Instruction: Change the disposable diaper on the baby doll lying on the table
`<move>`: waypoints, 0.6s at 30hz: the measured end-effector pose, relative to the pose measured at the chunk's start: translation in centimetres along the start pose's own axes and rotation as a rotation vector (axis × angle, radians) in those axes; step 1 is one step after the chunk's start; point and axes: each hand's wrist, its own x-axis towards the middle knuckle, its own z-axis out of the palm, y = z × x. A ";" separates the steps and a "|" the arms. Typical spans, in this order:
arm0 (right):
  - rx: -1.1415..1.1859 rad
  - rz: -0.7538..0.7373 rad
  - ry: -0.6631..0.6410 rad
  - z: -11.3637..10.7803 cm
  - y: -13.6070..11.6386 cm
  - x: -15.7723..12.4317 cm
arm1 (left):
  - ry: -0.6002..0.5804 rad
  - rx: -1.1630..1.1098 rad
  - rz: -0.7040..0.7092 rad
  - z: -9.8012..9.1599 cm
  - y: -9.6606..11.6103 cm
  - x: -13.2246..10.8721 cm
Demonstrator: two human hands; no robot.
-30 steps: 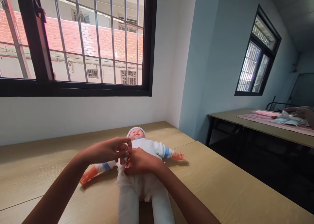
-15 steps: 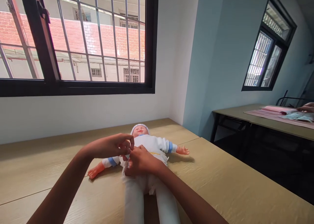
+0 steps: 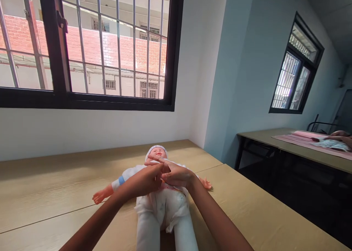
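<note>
A baby doll [image 3: 165,203] lies on its back on the wooden table [image 3: 55,177], in a white cap, a white top with blue bands and white leggings. White ruffled cloth like a diaper is around its hips. Over the doll's belly, my left hand [image 3: 150,177] is closed, its fingers pinched at something too small to make out. My right hand [image 3: 177,174] meets it there, its index finger stretched out toward the doll's chin and its palm partly showing. Both hands hide most of the doll's chest.
A barred window [image 3: 118,45] is in the wall behind the table. To the right, a second table [image 3: 258,139] bears a pink mat [image 3: 297,141] and pale patterned cloth, with another person's hands at its far right edge.
My left hand has moved right and down, and my right hand has moved up and right with its fingers stretched. More of the diaper's front shows. The view has shifted slightly.
</note>
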 end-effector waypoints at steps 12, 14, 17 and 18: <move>0.050 -0.026 -0.051 -2.8 2.3 0.9 | 0.052 -0.040 0.119 2.3 -1.1 1.6; 0.074 -0.036 -0.065 -2.8 2.3 0.9 | 0.056 -0.048 0.099 2.3 -0.7 1.7; 0.119 -0.037 -0.075 -2.7 2.2 0.8 | 0.055 -0.043 0.063 2.4 0.0 1.8; 0.130 -0.031 -0.072 -2.6 2.2 0.8 | 0.056 -0.035 0.049 2.4 0.1 1.9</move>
